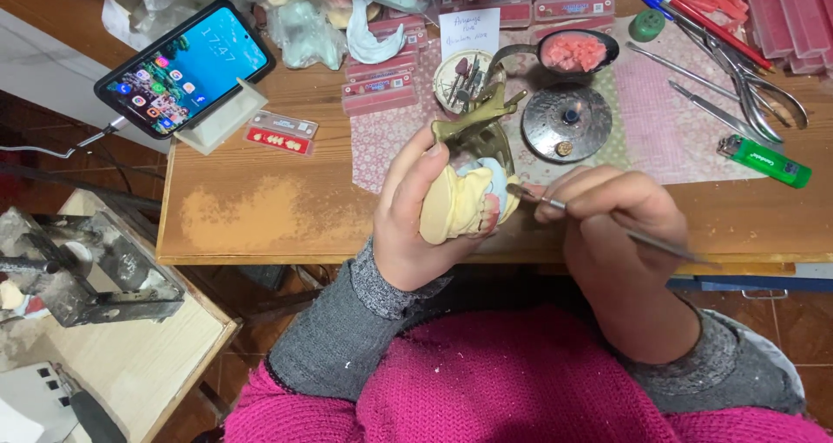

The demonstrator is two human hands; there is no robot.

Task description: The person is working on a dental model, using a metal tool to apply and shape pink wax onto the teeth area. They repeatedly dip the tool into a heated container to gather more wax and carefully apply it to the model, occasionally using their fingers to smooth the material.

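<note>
The left hand (415, 213) has its grip closed around a yellow plaster dental cast on a brass articulator (468, 183). The right hand (612, 213) pinches a thin metal carving tool (607, 226), whose tip touches the cast above the wooden bench (260, 217).

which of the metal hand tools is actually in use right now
The thin metal instrument gripped in the right hand, its tip at the dental model. The other metal tools lie untouched on the patterned cloth.

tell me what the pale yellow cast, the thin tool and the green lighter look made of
The pale yellow dental cast in the left hand looks like plaster: matte, chalky, opaque. The thin silver hand tool in the right hand seems steel: slim, grey, glinting. The bright green lighter looks like glossy plastic with a metal cap.
</note>
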